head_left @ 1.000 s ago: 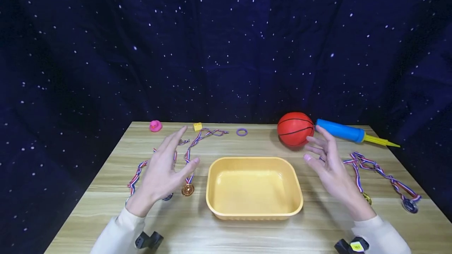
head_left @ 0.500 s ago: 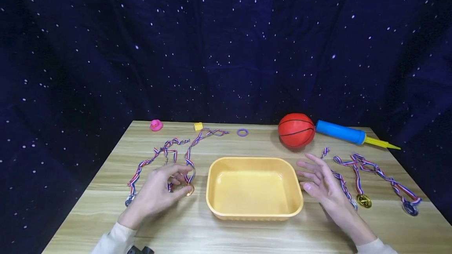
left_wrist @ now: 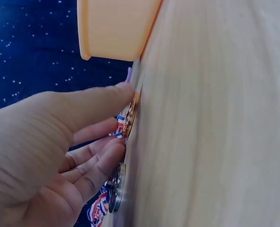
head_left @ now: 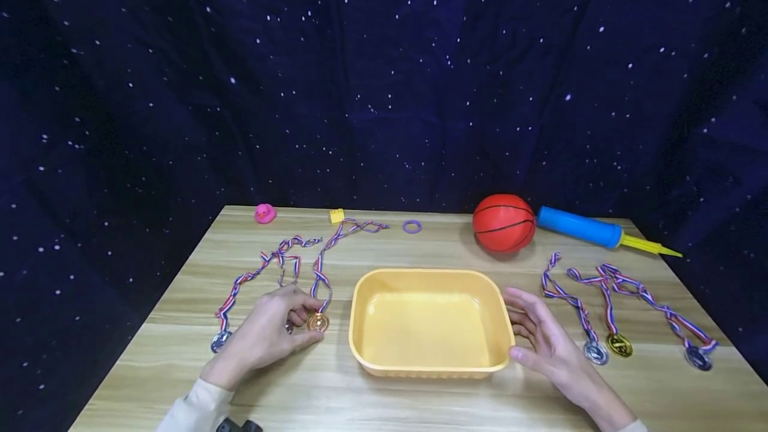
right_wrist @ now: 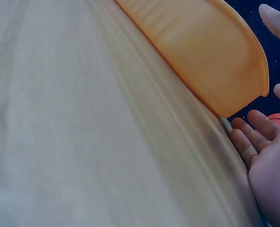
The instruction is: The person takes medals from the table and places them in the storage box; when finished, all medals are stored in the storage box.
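My left hand (head_left: 267,329) is low over the table at the left, its thumb and fingertips round the edge of a bronze medal (head_left: 319,323). In the left wrist view this bronze medal (left_wrist: 131,115) lies nearly flat, its striped ribbon running away from it. A silver medal (left_wrist: 117,188) lies beside the curled fingers there, mostly covered by the hand in the head view. Beside the right wall of a yellow plastic basin (head_left: 431,371), my right hand (head_left: 549,345) is held with loosely bent fingers, thumb at the rim. Nothing lies in the basin.
Another silver medal (head_left: 221,341) lies far left. At right are a silver medal (head_left: 596,352), a gold medal (head_left: 619,345) and a dark silver one (head_left: 699,358). Along the back sit a pink duck (head_left: 265,213), yellow block (head_left: 337,216), purple ring (head_left: 412,227), red ball (head_left: 504,223) and blue pump (head_left: 579,227).
Both hands have come down from above the table. The left has closed its fingertips on the bronze medal; the right has moved in to the basin's right side.
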Demonstrator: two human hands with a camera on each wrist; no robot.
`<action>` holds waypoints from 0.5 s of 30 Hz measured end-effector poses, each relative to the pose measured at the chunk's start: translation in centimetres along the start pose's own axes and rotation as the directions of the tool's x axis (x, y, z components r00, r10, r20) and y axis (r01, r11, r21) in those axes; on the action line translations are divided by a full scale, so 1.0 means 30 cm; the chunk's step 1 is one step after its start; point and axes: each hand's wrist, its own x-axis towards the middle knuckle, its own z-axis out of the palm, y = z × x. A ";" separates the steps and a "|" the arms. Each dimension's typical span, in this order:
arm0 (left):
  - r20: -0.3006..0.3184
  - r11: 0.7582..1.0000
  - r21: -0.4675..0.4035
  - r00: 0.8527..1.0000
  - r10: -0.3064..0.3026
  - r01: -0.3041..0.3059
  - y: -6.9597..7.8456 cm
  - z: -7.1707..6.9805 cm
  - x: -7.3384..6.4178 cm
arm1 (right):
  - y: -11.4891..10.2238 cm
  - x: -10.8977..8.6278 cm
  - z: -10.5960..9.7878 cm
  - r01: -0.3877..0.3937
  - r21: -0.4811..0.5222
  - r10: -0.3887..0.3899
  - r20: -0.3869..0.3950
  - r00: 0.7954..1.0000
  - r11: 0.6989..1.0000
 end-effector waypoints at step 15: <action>0.034 0.998 0.012 0.997 -0.066 0.065 -0.006 0.011 0.016 | -0.006 0.001 0.004 -0.041 -0.116 0.042 0.005 0.999 0.992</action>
